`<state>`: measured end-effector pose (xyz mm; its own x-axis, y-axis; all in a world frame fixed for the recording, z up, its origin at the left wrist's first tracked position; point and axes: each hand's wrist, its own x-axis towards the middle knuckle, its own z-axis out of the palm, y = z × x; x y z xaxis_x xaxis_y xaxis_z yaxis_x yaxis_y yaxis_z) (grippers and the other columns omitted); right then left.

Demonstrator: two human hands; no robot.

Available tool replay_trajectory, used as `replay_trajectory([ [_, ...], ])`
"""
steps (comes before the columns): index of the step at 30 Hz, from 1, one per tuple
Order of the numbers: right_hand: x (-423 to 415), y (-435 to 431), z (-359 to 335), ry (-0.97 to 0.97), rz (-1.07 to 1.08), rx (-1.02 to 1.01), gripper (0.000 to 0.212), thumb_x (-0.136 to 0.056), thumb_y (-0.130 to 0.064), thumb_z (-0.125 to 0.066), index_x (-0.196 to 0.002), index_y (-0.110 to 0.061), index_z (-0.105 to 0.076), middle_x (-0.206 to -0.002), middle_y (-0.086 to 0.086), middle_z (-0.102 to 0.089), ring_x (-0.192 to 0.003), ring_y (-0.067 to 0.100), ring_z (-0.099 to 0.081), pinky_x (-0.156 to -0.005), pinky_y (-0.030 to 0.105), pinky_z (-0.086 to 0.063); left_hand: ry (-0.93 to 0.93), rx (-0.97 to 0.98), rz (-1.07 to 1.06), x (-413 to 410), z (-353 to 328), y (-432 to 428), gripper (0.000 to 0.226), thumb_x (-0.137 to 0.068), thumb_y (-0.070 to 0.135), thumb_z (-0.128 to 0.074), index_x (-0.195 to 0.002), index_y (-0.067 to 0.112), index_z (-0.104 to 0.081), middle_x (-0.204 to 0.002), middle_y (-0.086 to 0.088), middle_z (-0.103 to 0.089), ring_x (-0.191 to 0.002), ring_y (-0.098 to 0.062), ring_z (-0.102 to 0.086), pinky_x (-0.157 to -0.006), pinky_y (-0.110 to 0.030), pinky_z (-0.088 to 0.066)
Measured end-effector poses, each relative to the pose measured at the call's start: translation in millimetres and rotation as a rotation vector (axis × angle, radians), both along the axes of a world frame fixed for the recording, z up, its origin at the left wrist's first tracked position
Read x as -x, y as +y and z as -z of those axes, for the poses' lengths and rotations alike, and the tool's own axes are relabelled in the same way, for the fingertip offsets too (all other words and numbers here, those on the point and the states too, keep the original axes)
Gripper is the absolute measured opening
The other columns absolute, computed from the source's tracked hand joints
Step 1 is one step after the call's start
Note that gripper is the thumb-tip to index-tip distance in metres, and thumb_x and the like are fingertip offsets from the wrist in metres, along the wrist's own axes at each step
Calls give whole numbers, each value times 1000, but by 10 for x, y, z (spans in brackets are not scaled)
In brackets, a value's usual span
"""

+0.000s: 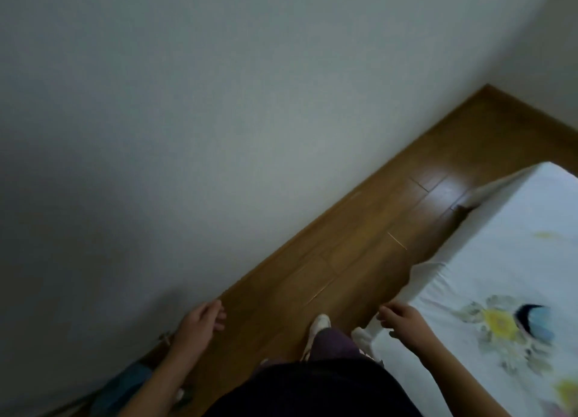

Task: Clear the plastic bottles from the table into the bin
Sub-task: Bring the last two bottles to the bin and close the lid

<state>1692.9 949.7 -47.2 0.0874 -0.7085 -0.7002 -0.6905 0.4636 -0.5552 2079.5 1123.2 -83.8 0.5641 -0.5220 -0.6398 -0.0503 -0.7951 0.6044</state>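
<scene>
Bordering right hand (403,321): bed (500,260) (floral), floor (359,244).

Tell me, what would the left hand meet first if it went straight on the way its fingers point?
Nothing close: the left hand points along the wooden floor beside the wall. The way looks free, though depth is hard to judge.

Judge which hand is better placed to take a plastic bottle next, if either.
Neither, as yet: no bottle, table or bin is in view. The left hand hangs empty beside the pale grey wall; the right hand hangs empty at the edge of the white flowered bedsheet.
</scene>
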Motion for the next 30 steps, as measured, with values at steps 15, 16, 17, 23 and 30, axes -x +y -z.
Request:
replay_trajectory([
  [15,316,-1910,-79,-34,256,45,24,-100,-28,-56,-114,-12,-67,-98,1,-68,-88,13,-64,-71,23,-52,-18,-60,266,1,162,-2805,30,-103,25,-57,-82,9,-72,-81,-12,-78,-59,-23,-67,-58,-29,-42],
  [16,306,-2084,-104,-39,272,64,22,-100,-28,-57,-112,-13,-68,-96,0,-68,-87,11,-64,-68,19,-49,-8,-77,257,0,149,-2937,29,-103,24,-57,-82,9,-71,-81,-14,-77,-60,-24,-65,-57,-28,-40],
  [17,303,-2285,-126,-44,289,76,21,-99,-29,-57,-111,-14,-68,-96,-1,-68,-87,10,-64,-66,17,-48,-3,-90,261,4,141,-3123,29,-103,22,-57,-82,8,-70,-81,-14,-76,-60,-25,-64,-57,-28,-40],
  [23,398,-3181,-147,-38,364,119,19,-99,-32,-57,-109,-20,-67,-99,-2,-69,-91,9,-66,-70,17,-50,5,-94,433,215,142,-4440,30,-104,17,-54,-79,5,-67,-78,-16,-73,-57,-25,-63,-55,-27,-40],
  [30,787,-3557,-22,-3,692,54,24,-100,-28,-56,-115,-14,-67,-109,5,-69,-103,22,-65,-94,41,-55,24,-74,824,993,190,-6281,33,-102,34,-54,-83,14,-71,-84,-6,-77,-70,-22,-71,-65,-32,-49],
])
